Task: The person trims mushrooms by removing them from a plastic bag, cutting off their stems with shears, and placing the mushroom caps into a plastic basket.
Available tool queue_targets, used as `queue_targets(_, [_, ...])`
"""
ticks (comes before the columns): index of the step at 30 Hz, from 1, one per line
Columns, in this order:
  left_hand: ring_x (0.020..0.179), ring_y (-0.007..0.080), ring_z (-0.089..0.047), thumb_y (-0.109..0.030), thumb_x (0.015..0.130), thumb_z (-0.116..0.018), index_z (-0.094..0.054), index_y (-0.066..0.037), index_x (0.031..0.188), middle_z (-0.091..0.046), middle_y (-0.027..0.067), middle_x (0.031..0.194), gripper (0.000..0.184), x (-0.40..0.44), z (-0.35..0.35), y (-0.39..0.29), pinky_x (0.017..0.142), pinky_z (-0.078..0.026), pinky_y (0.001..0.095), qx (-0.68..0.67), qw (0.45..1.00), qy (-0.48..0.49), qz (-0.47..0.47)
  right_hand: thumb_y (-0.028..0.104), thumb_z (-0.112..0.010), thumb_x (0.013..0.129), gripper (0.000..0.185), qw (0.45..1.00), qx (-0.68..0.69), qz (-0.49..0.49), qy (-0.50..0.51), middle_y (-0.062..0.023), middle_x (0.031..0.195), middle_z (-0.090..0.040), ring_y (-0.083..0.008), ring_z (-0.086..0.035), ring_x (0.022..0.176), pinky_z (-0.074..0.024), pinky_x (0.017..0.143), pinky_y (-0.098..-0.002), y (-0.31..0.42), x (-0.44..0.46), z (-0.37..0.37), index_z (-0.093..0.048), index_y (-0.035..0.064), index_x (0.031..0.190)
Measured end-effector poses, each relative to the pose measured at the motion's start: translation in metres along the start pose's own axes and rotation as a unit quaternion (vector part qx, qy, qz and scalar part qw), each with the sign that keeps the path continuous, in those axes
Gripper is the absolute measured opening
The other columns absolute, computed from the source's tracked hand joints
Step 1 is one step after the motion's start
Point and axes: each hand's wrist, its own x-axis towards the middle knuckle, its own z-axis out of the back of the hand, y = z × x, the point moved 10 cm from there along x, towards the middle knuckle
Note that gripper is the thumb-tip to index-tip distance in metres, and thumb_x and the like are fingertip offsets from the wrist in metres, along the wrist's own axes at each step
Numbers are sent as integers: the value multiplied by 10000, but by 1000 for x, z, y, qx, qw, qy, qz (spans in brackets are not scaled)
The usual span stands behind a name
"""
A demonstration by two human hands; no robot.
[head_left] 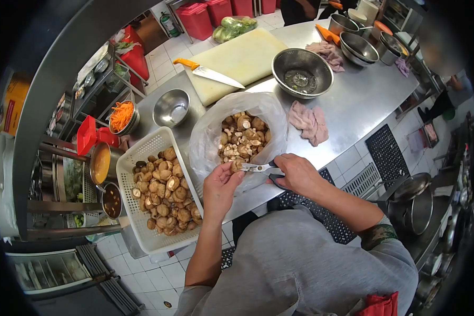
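Observation:
Between the fingertips of my left hand (220,184) is a brown mushroom (236,166), held over the near rim of a clear plastic bag (205,131). My right hand (296,174) grips a pair of scissors (255,167) by the dark handles, the metal blades reaching to the mushroom. Cut mushrooms and pale stem pieces (242,139) lie inside the bag. To the left of my left hand, a white perforated basket (125,179) holds many whole mushrooms (166,192).
A knife with an orange handle (216,73) rests on a cutting board (247,52). Steel bowls (171,107) and a larger metal basin (302,73) stand on the steel table (347,105). A pink cloth (308,124) lies right of the bag. Shredded carrot (122,116) fills a bowl at left.

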Motion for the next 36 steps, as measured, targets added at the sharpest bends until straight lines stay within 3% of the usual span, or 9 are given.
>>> queue_targets(5, [950,152,-681,-43,966,-673,-552,87,1320,-695,117,1127,396,13,7,13,849,-571,269,-22,998,-9,51,376,-831,820,431,993,78,-53,73,-129,749,-677,-366,-652,649,-544,663,-455,-14,4,-22,-646,-11,861])
queue_targets(8, [902,137,-667,-44,965,-667,-578,68,1341,-702,96,1109,403,19,18,12,827,-553,264,-48,998,-36,35,467,-825,828,504,833,461,-232,200,-107,701,-629,-278,-630,621,-528,622,-415,-41,-14,-69,-647,-4,829])
queue_targets(13, [914,137,-671,-32,950,-685,-598,62,1326,-692,93,1108,398,13,19,2,814,-555,259,-40,998,-49,14,380,-852,824,434,960,227,-149,71,-81,648,-564,-183,-536,606,-445,598,-343,-23,-2,-15,-625,11,797])
queue_targets(19, [971,148,-687,-2,926,-720,-565,67,1323,-671,103,1123,431,3,-3,-17,772,-569,254,28,996,-38,-82,354,-851,824,424,922,348,-146,-84,-119,680,-580,-212,-523,625,-453,614,-373,-14,32,-8,-615,4,799])
queue_targets(22, [974,149,-679,-27,954,-696,-551,60,1330,-657,113,1147,412,2,0,-21,807,-570,267,30,993,-61,-95,349,-844,833,424,933,328,-134,-68,-103,671,-562,-201,-529,632,-453,615,-362,1,40,1,-602,5,786])
queue_targets(23, [978,149,-675,-34,964,-683,-552,57,1332,-652,113,1156,401,1,7,-22,823,-571,270,-2,993,-78,-91,313,-886,803,390,945,303,-116,-42,37,686,-522,-68,-466,640,-418,580,-266,2,38,-1,-632,27,880])
queue_targets(26, [987,146,-663,-54,993,-645,-553,51,1338,-643,110,1173,373,-6,30,-26,869,-572,282,-91,984,-132,-77,474,-875,768,524,934,326,-99,102,-57,711,-580,-184,-551,669,-463,638,-348,7,20,-20,-602,33,844])
queue_targets(30, [1020,148,-663,-64,1016,-608,-550,57,1351,-661,110,1186,360,-13,35,-26,896,-585,297,-135,976,-158,-70,546,-873,748,603,911,346,-73,214,-50,746,-541,-185,-529,699,-448,654,-338,9,2,-57,-560,40,843])
queue_targets(36, [1059,163,-670,-65,1030,-586,-552,54,1355,-665,126,1220,348,-21,17,-26,900,-588,298,-127,979,-148,-53,546,-865,760,597,905,364,-81,204,-39,748,-526,-166,-517,711,-434,650,-329,10,4,-65,-556,40,824])
